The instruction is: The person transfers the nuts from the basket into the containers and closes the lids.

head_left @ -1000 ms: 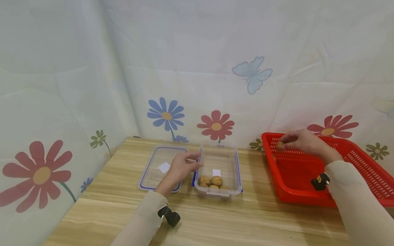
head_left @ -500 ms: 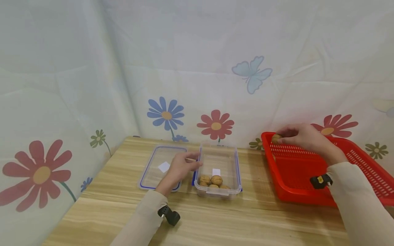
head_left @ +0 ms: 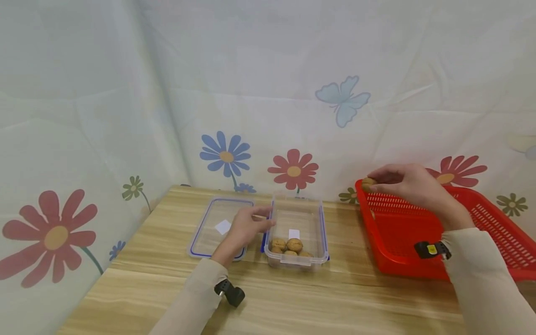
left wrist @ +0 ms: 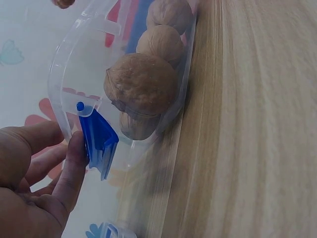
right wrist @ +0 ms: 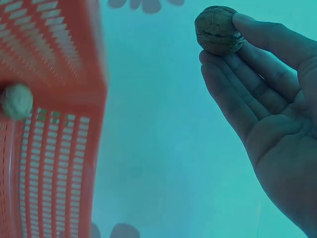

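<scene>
My right hand (head_left: 412, 186) pinches a walnut (head_left: 367, 184) between thumb and fingers, held up at the far left corner of the red basket (head_left: 378, 251). In the right wrist view the walnut (right wrist: 218, 30) sits at the fingertips, beside the basket wall. My left hand (head_left: 246, 228) holds the left side of a clear plastic food container (head_left: 324, 232). In the left wrist view its fingers are at the rim, right by a blue clip latch (left wrist: 99, 141). Several walnuts (head_left: 294, 245) lie at the container's near end.
A clear lid (head_left: 202, 244) with a blue seal lies left of the container. Another walnut (right wrist: 17, 101) is inside the basket. Behind the wooden table (head_left: 272, 302) hangs a flowered cloth (head_left: 259, 83).
My right hand has risen and moved left with the walnut, from inside the basket to its far left rim. The left hand and container have stayed put.
</scene>
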Demonstrator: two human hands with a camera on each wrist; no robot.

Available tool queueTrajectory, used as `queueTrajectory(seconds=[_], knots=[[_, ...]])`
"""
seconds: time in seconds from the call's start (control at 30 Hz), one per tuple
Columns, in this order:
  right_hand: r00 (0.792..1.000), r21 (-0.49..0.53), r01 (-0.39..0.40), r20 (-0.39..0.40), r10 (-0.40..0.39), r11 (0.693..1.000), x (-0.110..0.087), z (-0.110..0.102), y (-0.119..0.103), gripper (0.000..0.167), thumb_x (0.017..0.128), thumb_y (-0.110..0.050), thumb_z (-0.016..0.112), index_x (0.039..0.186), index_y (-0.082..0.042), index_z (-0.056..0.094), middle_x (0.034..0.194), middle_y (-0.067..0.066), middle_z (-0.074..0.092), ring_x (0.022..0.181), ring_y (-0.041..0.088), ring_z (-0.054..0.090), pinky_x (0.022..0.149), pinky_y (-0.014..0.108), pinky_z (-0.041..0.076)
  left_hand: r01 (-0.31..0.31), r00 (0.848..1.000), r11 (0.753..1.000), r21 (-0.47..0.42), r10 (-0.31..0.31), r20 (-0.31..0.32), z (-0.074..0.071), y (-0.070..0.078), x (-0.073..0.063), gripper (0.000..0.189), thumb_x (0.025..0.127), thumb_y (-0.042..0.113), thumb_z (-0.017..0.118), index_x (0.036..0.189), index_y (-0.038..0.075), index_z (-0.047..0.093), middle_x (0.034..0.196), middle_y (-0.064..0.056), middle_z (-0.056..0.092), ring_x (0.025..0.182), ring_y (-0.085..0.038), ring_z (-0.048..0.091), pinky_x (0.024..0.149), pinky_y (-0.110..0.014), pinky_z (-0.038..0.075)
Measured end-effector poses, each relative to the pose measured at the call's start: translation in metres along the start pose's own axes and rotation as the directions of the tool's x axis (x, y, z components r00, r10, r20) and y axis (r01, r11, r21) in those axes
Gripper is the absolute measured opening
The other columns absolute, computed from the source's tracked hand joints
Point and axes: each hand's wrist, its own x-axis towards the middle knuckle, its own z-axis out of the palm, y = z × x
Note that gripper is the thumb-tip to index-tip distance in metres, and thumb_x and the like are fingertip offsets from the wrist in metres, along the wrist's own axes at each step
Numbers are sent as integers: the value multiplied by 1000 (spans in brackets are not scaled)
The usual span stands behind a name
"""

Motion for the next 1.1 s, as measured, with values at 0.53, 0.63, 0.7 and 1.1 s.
queueTrajectory(seconds=[0.53,0.63,0.7,1.1], knots=[[974,173,209,-128,-189,962,-5,34,-30,35,96,-14,82,129,-6,74,118,10,77,103,25,74,85,17,56,-16,1000,1000,8,16,-4,0,-2,2,43,98,10,78,138,0,69,128,-16,72,106,-30,74,87,-43,61],[972,205,218,-129,-195,954,-5,43,-33,34,96,-13,82,128,-6,74,118,9,76,103,23,73,86,17,56,-14,1000,1000,10,14,-4,0,-2,2,43,98,11,78,139,1,69,128,-15,72,106,-30,74,87,-44,61],[972,221,223,-125,-199,950,-5,49,-35,34,95,-14,83,128,-7,75,118,8,76,103,22,73,88,18,56,-12,1000,1000,11,12,-2,0,-2,2,43,98,12,79,139,1,69,128,-15,72,106,-30,74,88,-44,61],[982,290,187,-70,-174,939,-4,74,-40,35,95,-22,84,126,-10,76,115,4,77,103,20,74,90,22,57,-12,1000,1000,-12,12,-4,0,-1,1,43,97,11,79,138,0,69,127,-16,72,103,-29,75,86,-44,61]])
